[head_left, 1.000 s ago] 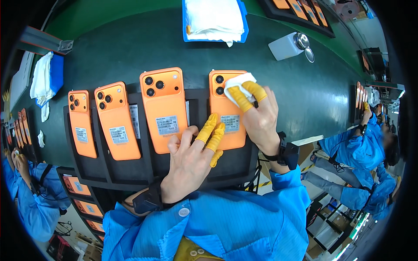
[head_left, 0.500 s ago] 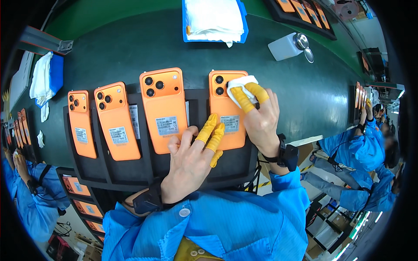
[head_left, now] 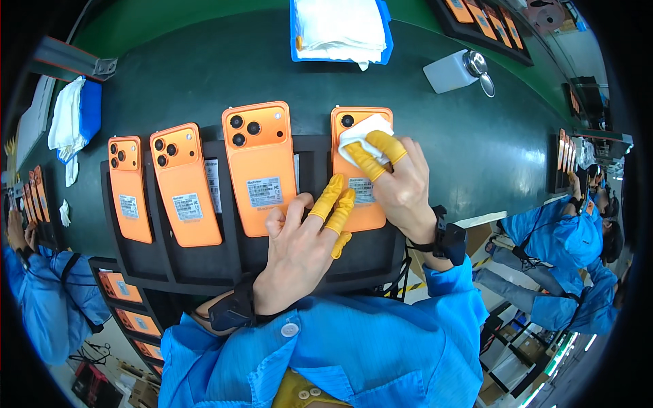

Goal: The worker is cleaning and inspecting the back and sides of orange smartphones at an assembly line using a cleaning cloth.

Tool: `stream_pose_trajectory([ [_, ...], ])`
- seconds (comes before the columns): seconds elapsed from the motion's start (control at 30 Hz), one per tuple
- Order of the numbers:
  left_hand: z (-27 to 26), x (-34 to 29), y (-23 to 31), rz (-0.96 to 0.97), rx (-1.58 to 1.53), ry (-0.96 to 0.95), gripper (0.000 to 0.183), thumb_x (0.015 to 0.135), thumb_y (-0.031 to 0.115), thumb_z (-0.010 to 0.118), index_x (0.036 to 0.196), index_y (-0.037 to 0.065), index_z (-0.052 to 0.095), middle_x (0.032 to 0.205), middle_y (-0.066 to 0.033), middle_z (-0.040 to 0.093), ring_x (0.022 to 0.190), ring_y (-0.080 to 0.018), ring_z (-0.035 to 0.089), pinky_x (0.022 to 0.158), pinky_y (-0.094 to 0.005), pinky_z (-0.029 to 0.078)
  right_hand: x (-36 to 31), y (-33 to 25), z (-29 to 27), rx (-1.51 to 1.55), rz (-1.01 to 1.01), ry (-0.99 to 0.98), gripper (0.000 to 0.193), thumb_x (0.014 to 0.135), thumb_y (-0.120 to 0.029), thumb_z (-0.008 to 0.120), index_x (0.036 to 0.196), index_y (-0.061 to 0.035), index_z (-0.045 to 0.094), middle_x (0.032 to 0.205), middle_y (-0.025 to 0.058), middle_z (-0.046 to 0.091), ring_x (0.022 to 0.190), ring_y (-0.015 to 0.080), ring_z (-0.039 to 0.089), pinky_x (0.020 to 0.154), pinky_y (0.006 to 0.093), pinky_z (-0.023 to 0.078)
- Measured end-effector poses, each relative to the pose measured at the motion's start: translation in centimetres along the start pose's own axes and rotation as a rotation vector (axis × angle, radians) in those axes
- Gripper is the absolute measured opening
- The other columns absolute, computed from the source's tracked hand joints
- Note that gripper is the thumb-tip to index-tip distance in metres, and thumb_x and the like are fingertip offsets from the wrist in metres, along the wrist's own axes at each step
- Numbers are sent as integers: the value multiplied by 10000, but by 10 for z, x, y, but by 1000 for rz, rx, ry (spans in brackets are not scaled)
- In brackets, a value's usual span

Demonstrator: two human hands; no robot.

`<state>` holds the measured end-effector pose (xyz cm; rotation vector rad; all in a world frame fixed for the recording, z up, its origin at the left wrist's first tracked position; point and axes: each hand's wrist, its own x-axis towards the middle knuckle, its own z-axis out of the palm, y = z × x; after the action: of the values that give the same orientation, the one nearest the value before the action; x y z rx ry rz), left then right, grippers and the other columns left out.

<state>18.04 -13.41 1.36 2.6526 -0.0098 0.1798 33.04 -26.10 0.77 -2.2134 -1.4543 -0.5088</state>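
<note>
My right hand [head_left: 406,192] arches, grip pinching white cloth [head_left: 368,134].
Mid-frame, my left hand [head_left: 294,262] slants rightward, grip loosely spread against an orange phone [head_left: 368,217].

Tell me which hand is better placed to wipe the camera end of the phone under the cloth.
Probably the right hand: it holds the white cloth on the phone near that end; the left hand lies lower, without a cloth.

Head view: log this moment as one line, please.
right hand: holds white cloth on orange phone's upper back | left hand: yellow-covered fingers at phone's left edge | nearby: three more phones, black tray
</note>
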Motion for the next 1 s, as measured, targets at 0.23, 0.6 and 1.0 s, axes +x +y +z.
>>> stream_pose_trajectory([
  [0.23, 0, 2, 2, -1, -41, 19, 531, 714, 258, 717, 1198, 83, 587, 1295, -44, 491, 1010, -257, 440, 859, -402, 258, -4, 9, -5, -84, 53, 41, 347, 576, -73, 652, 917, -36, 703, 961, 98, 589, 770, 240, 534, 610, 336, 415],
  [0.6, -1, 1, 2, -4, -30, 9, 527, 713, 264, 719, 1194, 90, 591, 1308, -40, 484, 1013, -257, 442, 861, -403, 260, -3, 7, -2, -110, 45, 28, 331, 588, -74, 663, 914, -49, 709, 977, 105, 596, 803, 231, 545, 617, 323, 407],
  [1.0, 0, 1, 1, -11, -22, 4, 537, 704, 262, 730, 1192, 85, 592, 1300, -46, 493, 1022, -254, 444, 856, -407, 264, -12, 7, -5, -137, 18, 26, 324, 576, -58, 662, 897, -40, 704, 956, 98, 602, 776, 236, 543, 617, 338, 397],
])
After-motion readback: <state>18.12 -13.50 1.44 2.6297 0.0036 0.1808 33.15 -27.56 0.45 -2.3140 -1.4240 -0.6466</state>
